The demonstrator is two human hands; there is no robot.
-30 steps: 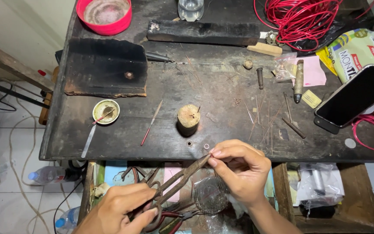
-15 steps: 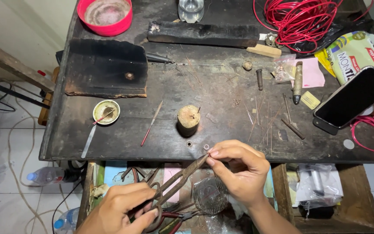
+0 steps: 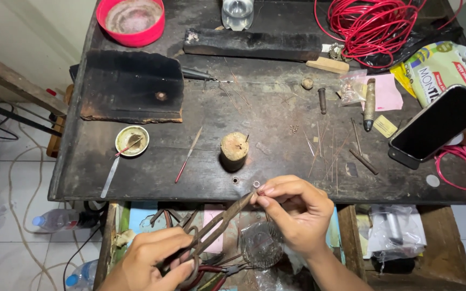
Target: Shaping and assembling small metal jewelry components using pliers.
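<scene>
Two hands busy: left hand (image 3: 155, 261) grips shears (image 3: 217, 226); right hand (image 3: 297, 213) pinches something tiny at tips.

Dull, tarnished metal shears (image 3: 217, 229) — scorched matt wooden bench (image 3: 276, 156) — glossy red plastic bowl (image 3: 130, 20).

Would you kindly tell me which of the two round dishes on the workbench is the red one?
The red bowl at the bench's far left corner; the other, a small pale dish with a stick resting in it, sits nearer the front edge.
</scene>
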